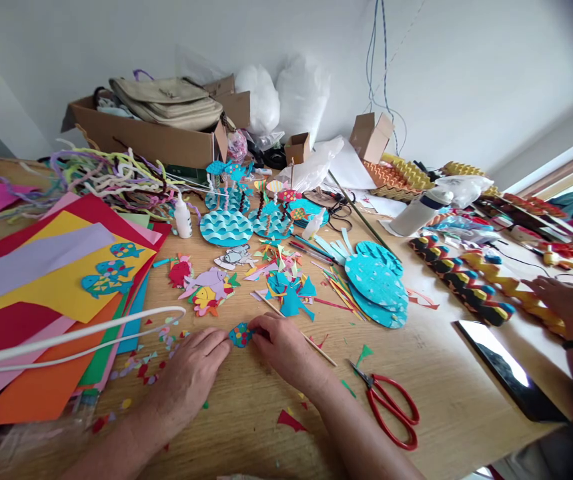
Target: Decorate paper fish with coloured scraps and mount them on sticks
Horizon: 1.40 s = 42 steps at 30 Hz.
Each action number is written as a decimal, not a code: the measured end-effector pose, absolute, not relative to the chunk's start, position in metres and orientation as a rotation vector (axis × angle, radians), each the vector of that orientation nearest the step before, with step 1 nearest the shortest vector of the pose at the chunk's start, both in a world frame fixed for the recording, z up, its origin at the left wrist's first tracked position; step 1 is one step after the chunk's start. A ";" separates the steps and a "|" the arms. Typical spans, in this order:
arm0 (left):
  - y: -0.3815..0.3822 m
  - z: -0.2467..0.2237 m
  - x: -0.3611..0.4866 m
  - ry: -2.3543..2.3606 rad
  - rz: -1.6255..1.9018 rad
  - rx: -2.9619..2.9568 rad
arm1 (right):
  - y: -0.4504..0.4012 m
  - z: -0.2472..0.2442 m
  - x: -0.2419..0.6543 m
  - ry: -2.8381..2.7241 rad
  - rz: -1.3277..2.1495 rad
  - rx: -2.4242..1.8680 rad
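Between my two hands a small blue paper fish with colored dots lies on the wooden table. The fingers of my left hand are together and touch its left edge; whether they grip it is unclear. My right hand pinches the fish's right end between thumb and fingers. Beneath the right hand passes a thin wooden stick. Three similar blue fish rest on yellow paper at the left. Cut-out fish in pink, purple and yellow lie beyond my hands, beside blue paper scraps.
Red-handled scissors lie right of my right arm. Blue paper discs, a white glue bottle and a black phone are around. Another person's hand touches folded paper strips at the right.
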State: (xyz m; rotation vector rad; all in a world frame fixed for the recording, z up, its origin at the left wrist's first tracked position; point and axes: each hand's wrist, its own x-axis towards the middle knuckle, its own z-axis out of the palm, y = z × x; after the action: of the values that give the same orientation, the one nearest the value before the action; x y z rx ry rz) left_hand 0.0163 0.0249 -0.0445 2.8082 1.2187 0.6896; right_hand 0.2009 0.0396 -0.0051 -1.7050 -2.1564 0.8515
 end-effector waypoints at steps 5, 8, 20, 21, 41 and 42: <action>0.025 -0.045 0.016 1.200 0.699 2.810 | 0.039 -0.003 0.200 -2.158 0.868 -1.699; 0.025 -0.045 0.016 1.202 0.711 2.814 | 0.039 -0.003 0.200 -2.150 0.876 -1.697; 0.027 -0.045 0.017 1.188 0.722 2.823 | 0.035 -0.007 0.204 -2.136 0.852 -1.590; 0.026 -0.045 0.017 1.193 0.723 2.819 | 0.034 -0.008 0.204 -2.136 0.845 -1.583; 0.026 -0.042 0.017 1.204 0.706 2.829 | 0.034 -0.012 0.202 -2.077 0.844 -1.722; 0.027 -0.042 0.017 1.201 0.699 2.828 | 0.034 -0.012 0.202 -2.085 0.837 -1.722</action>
State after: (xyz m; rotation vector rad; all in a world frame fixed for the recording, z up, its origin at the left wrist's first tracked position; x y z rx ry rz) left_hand 0.0166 0.0265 -0.0421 2.8282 1.2012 0.6995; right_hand 0.2018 0.0338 -0.0116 -1.7217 -2.0847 0.8373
